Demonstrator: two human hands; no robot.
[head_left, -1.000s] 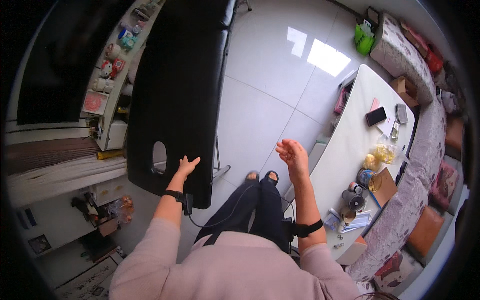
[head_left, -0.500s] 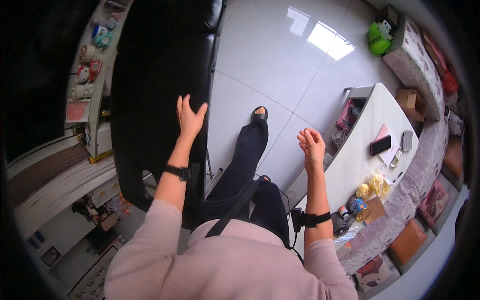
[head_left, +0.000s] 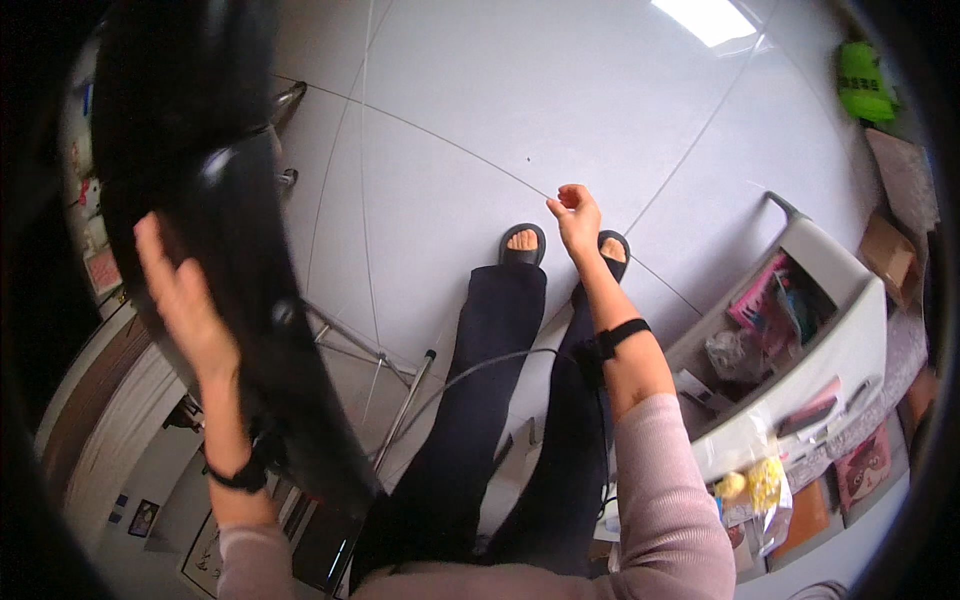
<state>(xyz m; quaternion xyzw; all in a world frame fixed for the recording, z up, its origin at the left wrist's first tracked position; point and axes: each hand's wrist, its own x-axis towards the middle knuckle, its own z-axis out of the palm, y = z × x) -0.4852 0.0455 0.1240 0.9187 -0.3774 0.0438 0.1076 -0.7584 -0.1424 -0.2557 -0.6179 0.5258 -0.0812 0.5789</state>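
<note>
A long black padded massage table (head_left: 185, 110) runs along my left side, with its metal legs (head_left: 385, 375) showing beneath its right edge. My left hand (head_left: 190, 305) is over the table's near half, palm flat and fingers stretched out, somewhat blurred. Whether it touches the padding I cannot tell. Out over the tiled floor, in front of my feet, my right hand (head_left: 578, 222) hangs with loosely bent fingers and nothing visible in it. Both wrists wear a black strap, and a cable runs across my dark trousers.
To the right stands a white coffee table (head_left: 850, 310) whose open compartment holds a pink item (head_left: 765, 295) and a clear plastic bag (head_left: 728, 352). A cardboard box (head_left: 888, 255) and a green bag (head_left: 865, 85) are farther right. Crowded shelving lies beyond the massage table.
The view has shifted, and the massage table now appears farther left with its legs exposed. My left hand has moved left across it. My right hand has come inward, away from the coffee table.
</note>
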